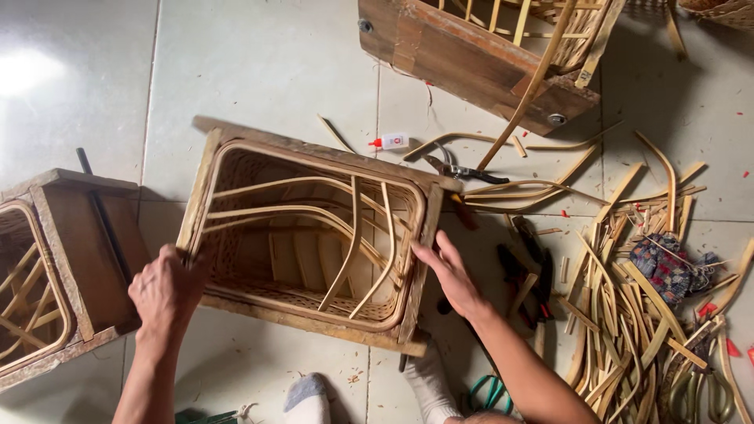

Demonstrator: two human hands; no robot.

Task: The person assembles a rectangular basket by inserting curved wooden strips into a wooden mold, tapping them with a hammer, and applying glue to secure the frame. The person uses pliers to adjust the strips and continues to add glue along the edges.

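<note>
Pale tiled floor [267,55], strewn bamboo strips [628,314]

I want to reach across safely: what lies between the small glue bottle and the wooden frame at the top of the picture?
In the head view, only bare floor tile separates the glue bottle from the upper wooden frame.

Glossy pale tiled floor [267,55], thin grout lines, bright light glare [23,71] at upper left.
</note>
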